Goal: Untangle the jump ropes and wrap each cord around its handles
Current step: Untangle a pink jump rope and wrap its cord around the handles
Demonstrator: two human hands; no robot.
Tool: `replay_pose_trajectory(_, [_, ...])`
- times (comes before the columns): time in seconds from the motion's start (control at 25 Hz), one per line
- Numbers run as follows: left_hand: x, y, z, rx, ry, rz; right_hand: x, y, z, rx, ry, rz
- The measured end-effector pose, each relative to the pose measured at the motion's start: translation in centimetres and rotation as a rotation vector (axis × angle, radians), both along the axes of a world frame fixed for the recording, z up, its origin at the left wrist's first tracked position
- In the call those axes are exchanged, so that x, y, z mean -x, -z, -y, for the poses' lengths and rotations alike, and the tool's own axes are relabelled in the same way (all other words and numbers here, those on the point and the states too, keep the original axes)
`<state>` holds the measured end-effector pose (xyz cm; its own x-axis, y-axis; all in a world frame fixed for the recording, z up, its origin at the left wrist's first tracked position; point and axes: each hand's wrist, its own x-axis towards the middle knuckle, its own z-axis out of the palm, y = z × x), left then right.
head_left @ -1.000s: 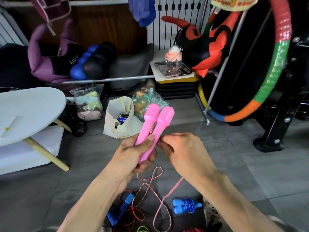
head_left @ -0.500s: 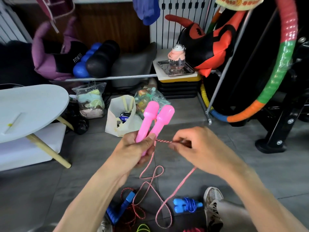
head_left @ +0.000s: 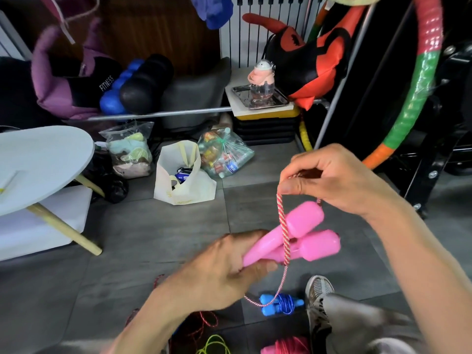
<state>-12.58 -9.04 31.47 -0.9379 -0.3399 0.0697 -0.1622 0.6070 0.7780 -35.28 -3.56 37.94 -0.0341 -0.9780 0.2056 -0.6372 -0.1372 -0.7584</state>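
- Head view, centre to lower right of the frame: two pink handles (head_left: 301, 238) side by side, thick ends pointing right, narrow ends gripped in the left hand (head_left: 224, 272), fingers and thumb curled round them.
- Above the handles: right hand (head_left: 337, 180) with thumb and forefinger pinching the red-and-white cord (head_left: 282, 226), other fingers curled.
- Cord running down from that pinch, across the front of both handles, then below them in a slack curve toward the bottom of the frame.
- Lower centre on the grey tiled floor (head_left: 127, 238): a blue jump rope (head_left: 281, 304), its cord wound round its handles, the slack pink cord crossing just in front.
- Just right of the blue rope: a shoe (head_left: 319, 287) and trouser leg.
- Bottom edge: loose red cord (head_left: 204, 320), a yellow-green cord (head_left: 214, 346) and a pink bundle (head_left: 288, 347), partly cut off.
- Left edge: white round table (head_left: 38, 162) on slanted wooden legs.
- Middle of the frame, beyond the hands: white tote bag (head_left: 184, 185), standing open, with clear plastic bags of items to either side.
- Right edge: a striped hoop (head_left: 419, 83) in pink, green and orange, leaning upright.
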Motion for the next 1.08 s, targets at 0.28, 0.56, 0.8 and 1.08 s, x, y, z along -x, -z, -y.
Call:
replay_pose_trajectory(0.28, [-0.5,-1.6,-0.1,-0.458,-0.13,-0.392,-2.8,4.1,0.6,-0.311,-0.047,0.644])
replay_pose_trajectory(0.56, [-0.7,-1.8,0.8,-0.493,-0.426,-0.441,-3.9,4.3,1.2,-0.243,0.086,0.729])
replay_pose_trajectory(0.8, [-1.4,-1.8,0.9,-0.484,-0.471,-0.409,-1.3,4.6,1.6,-0.233,0.328,0.765])
replay_pose_trajectory(1.08, [-1.5,-1.8,1.5,-0.484,-0.56,-0.428,-2.0,5.3,1.5,-0.455,0.263,0.637])
